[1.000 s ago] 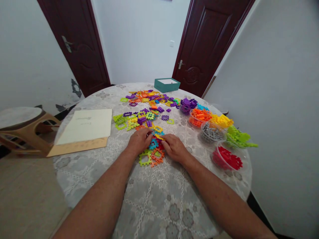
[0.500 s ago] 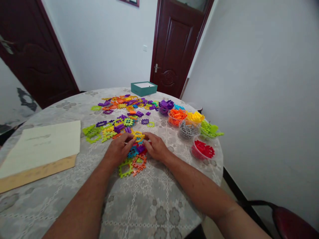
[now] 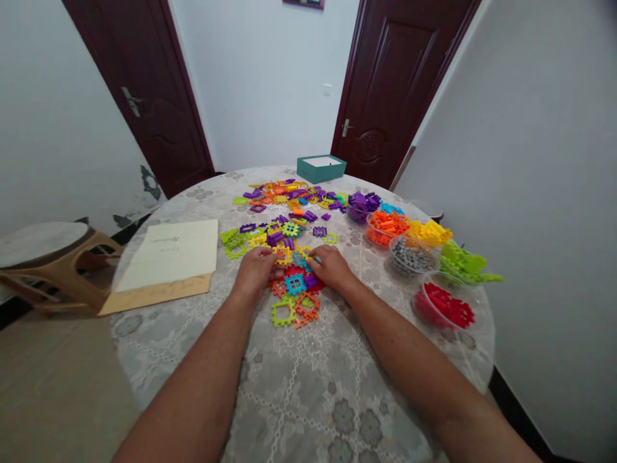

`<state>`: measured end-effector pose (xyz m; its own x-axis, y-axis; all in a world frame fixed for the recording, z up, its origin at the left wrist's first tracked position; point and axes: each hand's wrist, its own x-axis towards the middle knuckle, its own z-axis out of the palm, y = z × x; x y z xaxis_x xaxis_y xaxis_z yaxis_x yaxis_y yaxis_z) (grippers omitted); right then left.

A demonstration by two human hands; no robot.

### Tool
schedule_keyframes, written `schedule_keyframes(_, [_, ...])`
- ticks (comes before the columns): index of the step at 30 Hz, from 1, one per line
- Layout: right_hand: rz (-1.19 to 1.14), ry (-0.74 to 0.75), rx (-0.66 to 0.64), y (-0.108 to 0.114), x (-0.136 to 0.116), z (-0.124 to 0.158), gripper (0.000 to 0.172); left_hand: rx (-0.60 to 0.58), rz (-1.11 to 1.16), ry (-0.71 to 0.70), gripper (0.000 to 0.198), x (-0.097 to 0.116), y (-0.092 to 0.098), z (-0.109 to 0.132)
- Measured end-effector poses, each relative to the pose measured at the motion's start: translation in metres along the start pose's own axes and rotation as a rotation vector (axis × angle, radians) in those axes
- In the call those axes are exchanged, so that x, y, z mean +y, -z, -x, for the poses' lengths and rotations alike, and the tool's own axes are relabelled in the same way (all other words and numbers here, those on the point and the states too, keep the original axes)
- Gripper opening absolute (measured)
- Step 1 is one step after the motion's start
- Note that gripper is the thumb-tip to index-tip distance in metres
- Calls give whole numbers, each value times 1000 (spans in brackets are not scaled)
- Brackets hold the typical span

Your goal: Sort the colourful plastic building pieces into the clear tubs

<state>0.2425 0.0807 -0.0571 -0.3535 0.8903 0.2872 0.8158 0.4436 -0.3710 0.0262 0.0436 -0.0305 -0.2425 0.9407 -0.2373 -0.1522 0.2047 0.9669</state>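
Note:
My left hand (image 3: 256, 271) has its fingers closed on the edge of a yellow notched plastic building piece (image 3: 283, 256). Across from it, my right hand (image 3: 332, 265) pinches another yellow building piece (image 3: 304, 251) between thumb and fingers. Just below my fingers lie a blue window-shaped piece (image 3: 295, 284), a purple piece (image 3: 311, 281) and partly covered red ones. Nearer to me, a lime green square frame (image 3: 283, 313) overlaps an orange frame piece (image 3: 307, 308). My fingers hide parts of the yellow pieces.
Mixed building pieces (image 3: 279, 193) spread toward the back, before a green box (image 3: 321, 168). On the right stand clear tubs, including one of red pieces (image 3: 446, 302) and one of grey pieces (image 3: 413, 256). Paper sheets (image 3: 168, 254) lie left; a stool (image 3: 45, 247) stands beyond the table.
My hands have moved apart, and the yellow pieces, bunched together before, now show as two side by side. The head view has turned left, so everything sits further right.

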Motion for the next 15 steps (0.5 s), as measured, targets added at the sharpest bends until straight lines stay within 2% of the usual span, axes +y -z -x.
schedule_keyframes(2, [-36, -4, 47, -3, 2, 4, 18, -2, -12, 1, 40, -1, 0, 0])
schedule_keyframes(5, [-123, -9, 129, -1, 3, 11, 12, -28, -61, -27, 40, -2, 1, 1])
schedule_keyframes(9, [-191, 142, 218, 10, -10, 20, 20, -55, -99, -65, 37, -1, -1, 6])
schedule_keyframes(12, [-187, 274, 196, 13, -28, 25, 24, -125, -70, -44, 32, 1, -2, 12])
schedule_keyframes(15, [-144, 328, 134, 8, -41, 28, 27, -224, -9, -17, 27, 2, -1, 16])
